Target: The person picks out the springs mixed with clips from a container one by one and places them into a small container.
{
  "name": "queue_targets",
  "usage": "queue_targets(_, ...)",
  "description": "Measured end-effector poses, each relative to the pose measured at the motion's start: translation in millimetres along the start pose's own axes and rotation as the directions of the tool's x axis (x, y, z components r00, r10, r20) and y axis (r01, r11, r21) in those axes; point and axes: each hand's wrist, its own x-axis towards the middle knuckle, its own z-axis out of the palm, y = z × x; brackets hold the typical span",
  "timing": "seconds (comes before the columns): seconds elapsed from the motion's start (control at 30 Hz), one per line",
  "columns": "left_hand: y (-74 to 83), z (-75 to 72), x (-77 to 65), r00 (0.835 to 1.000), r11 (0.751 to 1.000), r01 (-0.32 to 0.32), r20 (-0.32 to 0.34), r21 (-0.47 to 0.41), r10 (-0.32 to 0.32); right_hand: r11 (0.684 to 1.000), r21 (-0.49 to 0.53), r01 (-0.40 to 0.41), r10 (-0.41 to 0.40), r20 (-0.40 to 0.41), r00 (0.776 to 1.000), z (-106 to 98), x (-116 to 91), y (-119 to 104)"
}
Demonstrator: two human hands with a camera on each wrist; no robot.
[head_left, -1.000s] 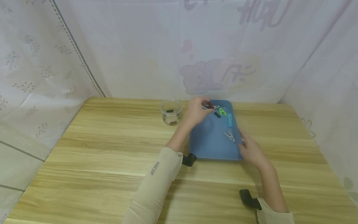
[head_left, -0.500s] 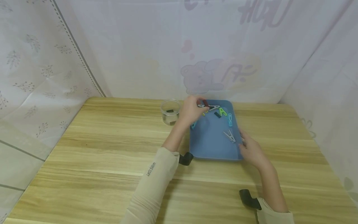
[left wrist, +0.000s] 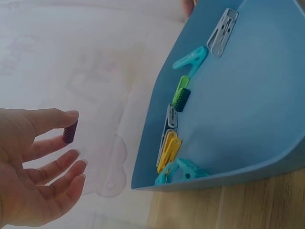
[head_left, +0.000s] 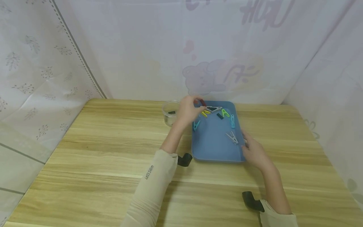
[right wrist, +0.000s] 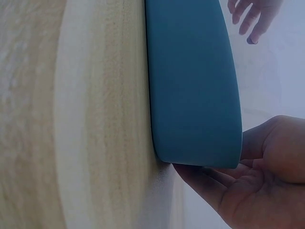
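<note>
Between thumb and forefinger, my left hand (head_left: 185,111) pinches a small dark red ribbed piece (left wrist: 70,132); its exact kind is unclear. The other fingers are spread loosely. This hand is over the back left corner of a blue tray (head_left: 215,146). My right hand (head_left: 255,152) grips the tray's right side, thumb at the rim and fingers around the outside. Along the tray's edges lie clothespins: grey (head_left: 232,138), light blue (head_left: 233,121), lime green (head_left: 225,113), yellow (left wrist: 169,150) and turquoise (left wrist: 190,169). A dark green ribbed piece (left wrist: 181,100) lies beside the green clothespin.
Left of the tray stands a clear round jar (head_left: 168,119), partly hidden by my left hand, with a dark ribbed piece (head_left: 171,112) visible in it. The wooden table (head_left: 99,164) meets patterned cloth (head_left: 141,56) at the back and sides.
My left hand has moved left across the back of the tray toward the jar, carrying the dark red piece. Yellow and turquoise clothespins have come into sight. The right hand stays put.
</note>
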Motion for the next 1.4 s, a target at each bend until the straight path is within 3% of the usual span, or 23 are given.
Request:
queue_targets(0.2,-2.5,-5.9,-2.0,1.000,0.999,0.025,-0.011,0.041,-0.025,1.000,0.000,0.005,-0.005,-0.001,1.000,0,0,0)
queue_targets(0.9,-18.8,-23.4,-6.2,0.996,0.996,0.078,-0.049,-0.043,-0.080,1.000,0.009,0.010,-0.010,-0.002,1.000,2,1,-2)
queue_targets(1.27,-26.6,-31.0,-9.4,0.991,0.995,0.091,-0.098,0.044,-0.086,1.000,0.010,0.006,-0.006,-0.004,1.000,2,2,2)
queue_targets(1.4,-29.1,-34.1,-10.6,0.991,0.995,0.096,-0.095,0.018,-0.094,1.000,0.010,0.000,0.000,-0.002,1.000,2,1,1)
